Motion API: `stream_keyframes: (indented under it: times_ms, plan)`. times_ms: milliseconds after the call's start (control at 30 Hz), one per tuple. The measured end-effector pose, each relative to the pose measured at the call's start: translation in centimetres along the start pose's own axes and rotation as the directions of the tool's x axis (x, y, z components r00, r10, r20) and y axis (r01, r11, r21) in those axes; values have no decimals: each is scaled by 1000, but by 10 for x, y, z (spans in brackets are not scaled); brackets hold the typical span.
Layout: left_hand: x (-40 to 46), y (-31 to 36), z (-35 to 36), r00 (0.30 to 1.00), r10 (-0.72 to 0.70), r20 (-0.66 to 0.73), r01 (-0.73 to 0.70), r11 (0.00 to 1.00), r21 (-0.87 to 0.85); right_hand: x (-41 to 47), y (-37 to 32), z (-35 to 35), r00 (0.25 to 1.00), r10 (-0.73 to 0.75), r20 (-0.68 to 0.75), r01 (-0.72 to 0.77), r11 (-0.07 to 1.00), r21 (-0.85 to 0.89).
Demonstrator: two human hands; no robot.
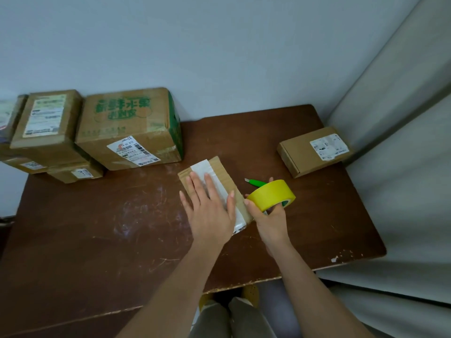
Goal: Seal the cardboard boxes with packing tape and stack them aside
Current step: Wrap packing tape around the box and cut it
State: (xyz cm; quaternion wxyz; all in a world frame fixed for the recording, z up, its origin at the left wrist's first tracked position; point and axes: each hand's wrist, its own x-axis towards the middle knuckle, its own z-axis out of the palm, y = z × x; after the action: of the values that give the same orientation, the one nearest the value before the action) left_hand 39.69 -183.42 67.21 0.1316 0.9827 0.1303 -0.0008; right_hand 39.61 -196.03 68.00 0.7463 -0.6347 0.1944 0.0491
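The left hand (210, 211) lies flat, fingers straight, on a small box (225, 178) mid-table (97, 240). The right hand (271, 215) grips the yellow tape (271, 193) beside it. A green cutter (256, 182) lies behind. Big boxes (127, 128) crowd the far left; a flat box (312, 152) sits right.

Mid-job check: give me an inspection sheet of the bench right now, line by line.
Surface: brown table, scratched, front edge chipped.
Job's things: small box under left hand, white strip along its top; yellow tape roll held in right hand; flat box at right; stacked boxes at back left.
Clutter: green cutter behind the roll.
Grippers: left flat, pressing; right gripping.
Cables: nothing seen.
Surroundings: pale wall, grey curtain at right.
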Motion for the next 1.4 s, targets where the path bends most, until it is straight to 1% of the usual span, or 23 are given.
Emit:
stream_keyframes:
  times_ms: [67,133,167,200,267,333,367,433,467,533,600,700,767,867,933,1000,1067,1100,1167,1200,1267,1333,1400]
  plan:
    - [5,8,-8,999,-9,49,9,1000,15,0,1,1,1000,2,-2,-2,1000,2]
    - [11,21,-14,989,-122,83,128,989,-68,0,3,0,1000,0,9,1,1000,-8]
    - [12,27,-15,985,-161,68,167,981,-99,1,4,-1,1000,3,12,-3,1000,-9]
    - [10,30,-13,984,-174,23,176,981,-82,0,6,-1,1000,14,9,-14,1000,-7]
    - [10,34,-6,984,-178,16,178,984,-4,0,5,-1,999,36,-9,-36,999,0]
    - [13,35,-7,981,-191,30,191,981,1,-1,3,-2,998,54,-13,-54,999,-4]
    - [17,37,-12,976,-211,51,213,977,-23,-2,1,-2,998,61,-13,-61,998,-6]
    - [33,43,-18,946,-312,86,321,939,-120,-4,1,0,997,74,-21,-74,997,-13]
    - [42,47,-19,931,-349,103,361,922,-139,-4,4,0,996,81,-32,-81,997,-12]
    - [45,51,-15,931,-347,113,356,932,-71,-7,6,0,995,94,-45,-94,996,-1]
    - [45,54,-13,932,-341,122,349,936,-55,-6,7,-2,994,100,-41,-101,995,-6]
    - [38,55,-10,924,-376,69,380,923,-53,-6,7,-6,998,69,-10,-69,997,-28]
    - [39,60,-8,927,-371,55,372,928,-28,-5,7,-7,998,59,-24,-59,998,-9]
    - [43,63,-8,925,-365,104,368,930,-10,-3,9,-7,994,109,-25,-108,994,27]
    - [45,58,-13,920,-368,136,376,926,-41,0,6,-5,984,170,45,-173,983,59]
    - [47,53,-20,913,-374,164,391,916,-85,3,0,-5,961,261,94,-274,944,184]
    - [52,47,-28,901,-383,202,416,896,-158,4,-6,-6,948,303,99,-318,911,261]
    - [55,44,-31,901,-374,221,417,887,-197,3,-7,-6,957,275,90,-289,925,248]
    - [60,36,-36,924,-302,234,362,887,-286,-3,-13,-4,981,176,87,-189,966,178]
    - [61,32,-38,937,-264,228,333,871,-362,-7,-18,-6,989,119,91,-131,983,133]
    - [62,21,-35,949,-209,237,309,768,-561,-11,-27,-12,992,0,123,-7,998,59]
    - [57,7,-23,935,-177,307,350,600,-720,-11,-38,-18,980,-77,184,72,997,32]
    - [48,-5,-9,877,-195,439,480,415,-773,-10,-39,-15,962,-86,259,98,995,-31]
